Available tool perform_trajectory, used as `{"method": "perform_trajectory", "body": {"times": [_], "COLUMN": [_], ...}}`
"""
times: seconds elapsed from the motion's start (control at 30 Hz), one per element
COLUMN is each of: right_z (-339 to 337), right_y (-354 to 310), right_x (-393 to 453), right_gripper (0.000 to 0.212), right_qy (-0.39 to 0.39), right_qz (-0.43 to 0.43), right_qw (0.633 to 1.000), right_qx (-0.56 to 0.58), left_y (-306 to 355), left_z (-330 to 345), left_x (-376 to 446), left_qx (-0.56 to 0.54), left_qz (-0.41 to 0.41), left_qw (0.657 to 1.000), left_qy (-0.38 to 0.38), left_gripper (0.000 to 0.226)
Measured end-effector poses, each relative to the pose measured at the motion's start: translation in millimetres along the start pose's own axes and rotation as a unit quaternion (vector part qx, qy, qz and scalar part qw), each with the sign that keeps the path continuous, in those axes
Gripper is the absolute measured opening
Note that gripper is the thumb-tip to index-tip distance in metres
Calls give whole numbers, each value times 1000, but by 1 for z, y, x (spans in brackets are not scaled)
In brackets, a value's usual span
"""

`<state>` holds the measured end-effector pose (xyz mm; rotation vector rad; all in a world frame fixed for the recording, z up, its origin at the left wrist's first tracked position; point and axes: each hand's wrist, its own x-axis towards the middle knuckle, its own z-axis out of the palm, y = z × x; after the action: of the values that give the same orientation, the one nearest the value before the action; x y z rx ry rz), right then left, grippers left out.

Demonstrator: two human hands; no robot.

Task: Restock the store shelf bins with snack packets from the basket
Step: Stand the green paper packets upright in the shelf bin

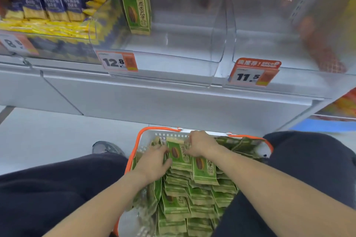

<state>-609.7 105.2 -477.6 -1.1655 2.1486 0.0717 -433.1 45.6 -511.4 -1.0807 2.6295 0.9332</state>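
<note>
While the basket (134,152) between the knees lies heaped with green snack packets (192,198), both hands are down in it: the left hand (154,161) and right hand (200,145) curl their fingers around an upright bunch of packets (178,156) at the far end. Beyond, the middle bin (173,44) holds only a few standing packets (135,7), so restocking seems barely begun; the right bin (269,40) looks unfilled.

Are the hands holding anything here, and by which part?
Both hands grip one upright green packet in the basket, by its left and right edges.
</note>
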Motion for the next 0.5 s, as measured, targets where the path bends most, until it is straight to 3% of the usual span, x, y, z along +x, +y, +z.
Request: {"method": "perform_trajectory", "body": {"times": [0.17,0.37,0.5], "right_z": [5,16,18], "right_y": [16,26,28], "right_x": [0,-4,-11], "right_gripper": [29,83,79], "right_qy": [-31,-16,-29], "right_qz": [59,70,60], "right_qw": [997,997,997], "right_qx": [-28,14,24], "left_y": [12,24,23], "left_z": [1,0,-3], "left_x": [12,33,30], "left_qx": [-32,-55,-35], "left_qz": [-38,-110,-94], "left_qw": [999,989,988], "left_qy": [0,-78,-121], "left_gripper": [44,68,78]}}
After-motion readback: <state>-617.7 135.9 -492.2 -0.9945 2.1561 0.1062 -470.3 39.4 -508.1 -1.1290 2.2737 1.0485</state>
